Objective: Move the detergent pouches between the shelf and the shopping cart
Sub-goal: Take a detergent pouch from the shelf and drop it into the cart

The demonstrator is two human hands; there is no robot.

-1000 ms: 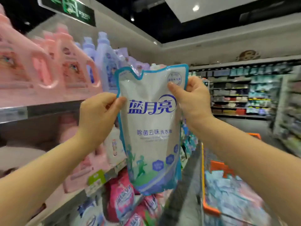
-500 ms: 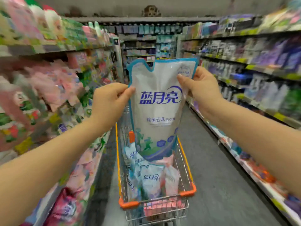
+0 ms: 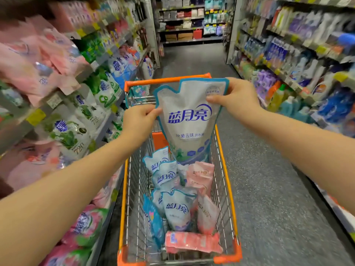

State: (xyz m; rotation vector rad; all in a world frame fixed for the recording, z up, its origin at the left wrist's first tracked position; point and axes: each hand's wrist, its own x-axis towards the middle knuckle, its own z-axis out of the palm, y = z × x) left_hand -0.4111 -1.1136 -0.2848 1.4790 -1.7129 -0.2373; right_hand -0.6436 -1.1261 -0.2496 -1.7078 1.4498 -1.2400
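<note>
The detergent pouch (image 3: 189, 121) has come down since a moment ago: it was held up in front of the aisle, and now its lower end dips inside the far half of the shopping cart (image 3: 167, 80), just above the pouches already lying there. Both arms reach forward over the basket, forearms bare and nearly straight. The left hand (image 3: 139, 121) grasps the pouch's left edge below the notched top, fingers curled behind and the thumb pressed on the front. The right hand (image 3: 236, 96) sits higher and pinches the upper right corner, thumb laid across the printed face. The pouch hangs upright between them, its blue lettering facing the person. Below it, the basket holds blue-and-white pouches (image 3: 177, 210) along the left and middle and pink pouches (image 3: 200, 175) on the right. A pink pack (image 3: 192, 243) lies crosswise at the near end. The shelf (image 3: 92, 66) on the left is stacked with pink and green-printed pouches. More shelves (image 3: 288, 79) of bottles run along the right of the grey floor (image 3: 269, 189).
</note>
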